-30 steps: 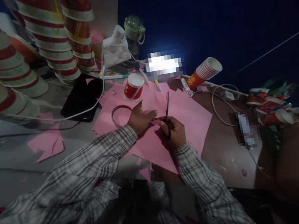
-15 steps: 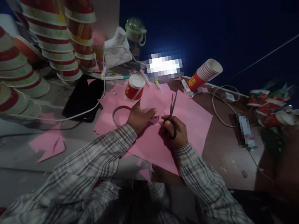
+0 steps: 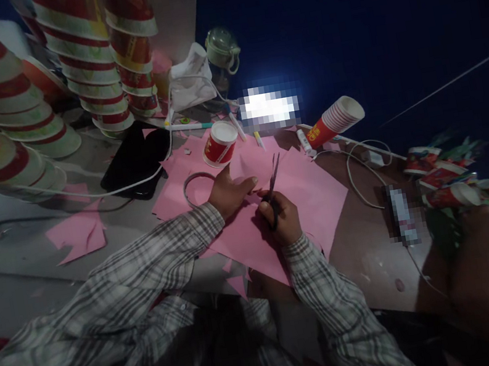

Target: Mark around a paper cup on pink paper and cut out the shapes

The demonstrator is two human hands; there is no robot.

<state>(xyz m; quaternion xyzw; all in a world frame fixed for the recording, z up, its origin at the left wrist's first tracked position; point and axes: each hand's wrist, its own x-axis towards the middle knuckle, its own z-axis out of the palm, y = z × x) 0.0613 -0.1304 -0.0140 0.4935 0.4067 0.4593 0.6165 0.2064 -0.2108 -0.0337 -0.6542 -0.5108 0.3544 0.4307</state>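
Observation:
My left hand (image 3: 230,195), thumb stretched to the right, grips a piece of pink paper (image 3: 247,160) that rises behind the fingers. Close on its right, my right hand (image 3: 285,217) is closed around the dark handles of a pair of scissors (image 3: 274,177). The blades point up and away, their tips slightly apart, in front of the pink paper. Whether they touch it I cannot tell. Under both hands lie larger pink sheets (image 3: 255,244). A red paper cup (image 3: 220,144) with its white base up stands just beyond my left hand, and a grey ring (image 3: 186,186) lies beside it.
Tall stacks of red-and-white cups (image 3: 88,65) rise at the left, near a black tablet-like device (image 3: 135,163). Pink scraps (image 3: 81,232) and white cables lie about. Further right are a tilted stack of cups (image 3: 332,121), a glue stick (image 3: 304,140) and another person's arm (image 3: 485,274).
My right hand and the scissors have shifted slightly left, closer to my left hand, and the blades have tilted a little. My left hand has hardly moved.

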